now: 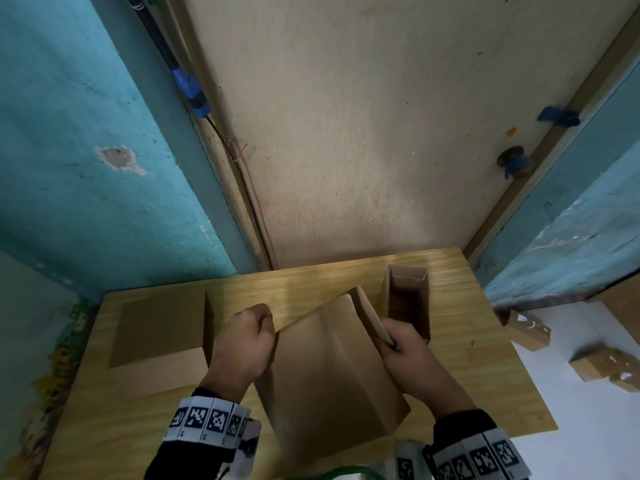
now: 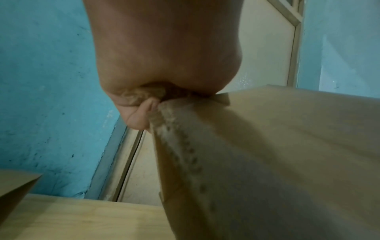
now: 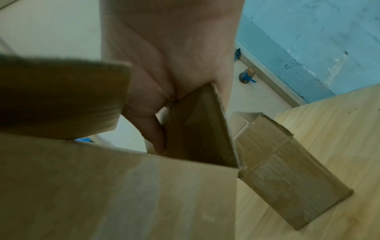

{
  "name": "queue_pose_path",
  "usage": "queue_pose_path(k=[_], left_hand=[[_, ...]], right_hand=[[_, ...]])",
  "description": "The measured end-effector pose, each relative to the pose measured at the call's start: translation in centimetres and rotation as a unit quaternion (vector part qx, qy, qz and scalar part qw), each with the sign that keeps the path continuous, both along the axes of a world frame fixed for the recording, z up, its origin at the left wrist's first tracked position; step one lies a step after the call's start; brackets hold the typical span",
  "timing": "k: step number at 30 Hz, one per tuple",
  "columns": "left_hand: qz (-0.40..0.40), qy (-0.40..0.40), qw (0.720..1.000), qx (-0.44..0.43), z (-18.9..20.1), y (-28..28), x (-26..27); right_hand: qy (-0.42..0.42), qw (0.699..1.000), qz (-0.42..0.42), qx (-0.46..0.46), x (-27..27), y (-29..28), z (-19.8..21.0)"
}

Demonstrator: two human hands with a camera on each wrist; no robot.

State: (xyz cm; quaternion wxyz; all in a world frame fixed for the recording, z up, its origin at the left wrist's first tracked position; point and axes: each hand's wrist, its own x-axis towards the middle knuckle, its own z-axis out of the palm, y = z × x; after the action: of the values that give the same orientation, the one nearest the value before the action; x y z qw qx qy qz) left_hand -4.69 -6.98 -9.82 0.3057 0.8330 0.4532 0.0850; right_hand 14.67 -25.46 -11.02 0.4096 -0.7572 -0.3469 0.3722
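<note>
head view: left hand (image 1: 242, 341) and right hand (image 1: 405, 346), fingers curled, grip a creased, corrugated cardboard box (image 1: 329, 372).

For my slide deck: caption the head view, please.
Left hand and right hand grip a folded cardboard box over the wooden table; an open carton stands behind.

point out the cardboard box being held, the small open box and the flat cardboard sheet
held cardboard box (image 1: 329, 368): head view, broad front panel
small open box (image 1: 407, 273): head view, inner far wall
flat cardboard sheet (image 1: 156, 327): head view, middle of face
</note>
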Motion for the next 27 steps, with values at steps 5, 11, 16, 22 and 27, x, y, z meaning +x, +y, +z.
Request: queue_pose_path(k=[5, 11, 16, 22, 27], left_hand=[[-0.048, 0.063, 0.993, 0.085, 0.7, -0.9, 0.5], [-0.095, 0.094, 0.982, 0.136, 0.6, -1.5, 0.5], [-0.246, -0.085, 0.965, 0.043, -0.1, -2.4, 1.3], [-0.289, -0.194, 0.937, 0.018, 1.4, -3.3, 2.4], [-0.357, -0.131, 0.918, 0.109, 2.0, -3.5, 3.1]], right_hand=[[-0.013, 1.000, 0.004, -0.010, -0.5, -0.1, 1.4], [-0.079, 0.997, -0.004, -0.017, -1.2, 0.5, 2.0], [-0.162, 0.982, -0.080, -0.056, -1.7, 1.5, 1.7], [-0.074, 0.991, -0.108, 0.004, -2.4, 1.8, 2.0], [-0.036, 0.994, -0.098, 0.042, -3.0, 2.0, 3.3]])
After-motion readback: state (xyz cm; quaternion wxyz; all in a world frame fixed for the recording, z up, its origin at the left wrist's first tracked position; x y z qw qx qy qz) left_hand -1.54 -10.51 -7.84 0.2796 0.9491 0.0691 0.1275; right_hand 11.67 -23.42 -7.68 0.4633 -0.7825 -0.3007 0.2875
